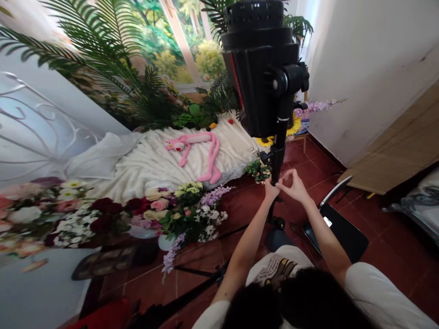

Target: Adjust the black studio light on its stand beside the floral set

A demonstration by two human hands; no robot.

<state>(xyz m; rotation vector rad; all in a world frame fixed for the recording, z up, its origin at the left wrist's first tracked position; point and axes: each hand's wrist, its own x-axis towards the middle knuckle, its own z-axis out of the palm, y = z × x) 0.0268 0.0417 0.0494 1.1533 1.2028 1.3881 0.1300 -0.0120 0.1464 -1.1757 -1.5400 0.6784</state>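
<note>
In the head view a black studio light [265,87] stands upright right in front of me, on top of a black light stand [280,141]. My left hand [271,189] is closed around the pole of the stand, below a black clamp collar [270,156]. At the same height, just right of the pole, my right hand [295,186] has its fingers curled, thumb and fingertips brought together against the pole. What those fingertips pinch, if anything, is too small to make out. The stand's lower part is partly hidden by my arms.
A pink plush toy [209,155] lies on a white draped blanket [151,160]. Artificial flowers [185,210] stand at the left, under palm fronds [103,50]. A black chair [339,230] with a phone [327,222] is at the right. Black stand legs [195,271] cross the red tiled floor.
</note>
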